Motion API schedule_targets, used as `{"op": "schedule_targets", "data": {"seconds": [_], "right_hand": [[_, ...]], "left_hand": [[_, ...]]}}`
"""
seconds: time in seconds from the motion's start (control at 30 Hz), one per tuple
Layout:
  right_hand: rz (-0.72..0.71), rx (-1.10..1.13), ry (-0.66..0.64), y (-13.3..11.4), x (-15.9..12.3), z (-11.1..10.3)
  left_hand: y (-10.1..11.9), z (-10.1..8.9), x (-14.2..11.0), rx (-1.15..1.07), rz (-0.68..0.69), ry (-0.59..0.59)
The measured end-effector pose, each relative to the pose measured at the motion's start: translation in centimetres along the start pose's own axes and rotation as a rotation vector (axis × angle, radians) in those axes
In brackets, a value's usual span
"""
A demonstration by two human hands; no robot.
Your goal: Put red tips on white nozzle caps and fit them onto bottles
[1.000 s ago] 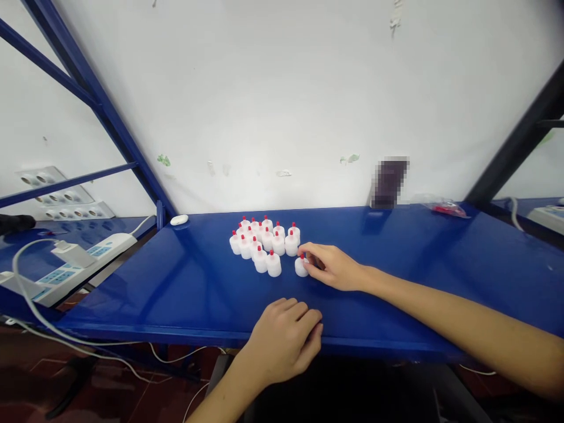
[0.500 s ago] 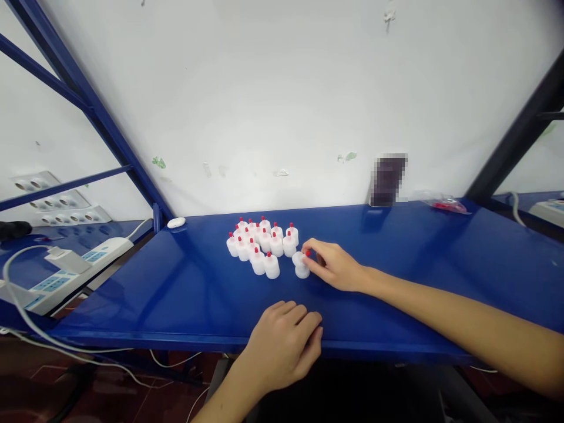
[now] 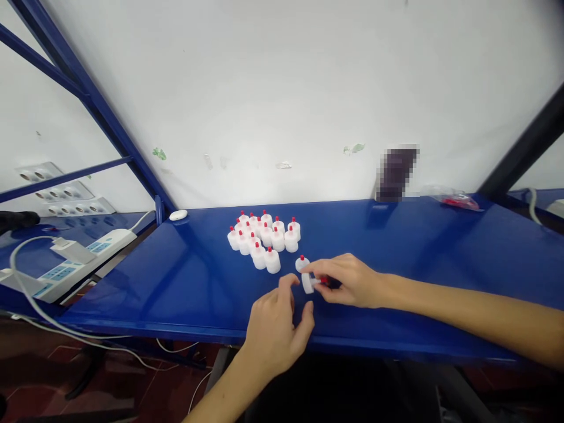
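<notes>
A cluster of several small white caps with red tips [image 3: 259,238] stands on the blue table [image 3: 176,276]. One more white cap [image 3: 302,262] stands alone just right of the cluster. My right hand [image 3: 352,281] pinches a white cap with a red tip [image 3: 309,282], tilted on its side above the table. My left hand [image 3: 275,326] is raised beside it, thumb and fingers apart and curved toward the cap, close to it but holding nothing that I can see.
A white oval object [image 3: 178,215] lies at the table's back left corner. White power strips [image 3: 66,258] and cables sit on the left shelf. A clear bag with red parts [image 3: 453,200] lies at the back right, beside a dark blurred object [image 3: 394,173].
My right hand has left one cap standing beside the cluster and pulled another back toward me, tipped on its side. My left hand has lifted from the table edge and opened toward it.
</notes>
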State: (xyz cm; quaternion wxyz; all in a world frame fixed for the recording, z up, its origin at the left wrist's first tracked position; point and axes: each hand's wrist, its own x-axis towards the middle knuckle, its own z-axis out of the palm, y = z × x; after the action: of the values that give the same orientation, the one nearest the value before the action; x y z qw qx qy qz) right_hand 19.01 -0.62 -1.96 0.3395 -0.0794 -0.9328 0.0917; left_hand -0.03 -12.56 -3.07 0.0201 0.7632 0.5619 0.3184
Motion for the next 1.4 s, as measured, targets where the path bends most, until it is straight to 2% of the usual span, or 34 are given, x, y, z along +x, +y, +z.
{"op": "schedule_targets", "data": {"seconds": [0.07,0.23,0.57,0.77,0.97,1.13,1.4], "right_hand": [[-0.041,-0.012,0.037,-0.4,-0.4,-0.1],[-0.032,-0.031,0.022,-0.8,-0.9,0.1],[-0.079,-0.124,-0.139,-0.8,-1.1,0.2],[0.03,0.041,-0.202,-1.1,-1.0,0.3],[0.019,0.12,-0.24,-1.5,-0.9,0.4],[0.081,0.193,-0.306,-1.8,-0.7,0.2],[0.204,0.429,-0.37,-1.8,0.0,-0.1]], "left_hand": [[0.1,-0.1,0.1,-0.042,-0.028,-0.03],[0.3,-0.2,0.3,0.082,0.106,-0.147],[0.0,0.0,0.4,0.075,0.1,-0.144],[0.1,0.2,0.4,0.07,0.092,-0.136],[0.0,0.3,0.4,0.092,0.097,-0.157],[0.3,0.1,0.6,0.127,0.099,-0.195],[0.6,-0.1,0.8,0.174,0.108,-0.249]]}}
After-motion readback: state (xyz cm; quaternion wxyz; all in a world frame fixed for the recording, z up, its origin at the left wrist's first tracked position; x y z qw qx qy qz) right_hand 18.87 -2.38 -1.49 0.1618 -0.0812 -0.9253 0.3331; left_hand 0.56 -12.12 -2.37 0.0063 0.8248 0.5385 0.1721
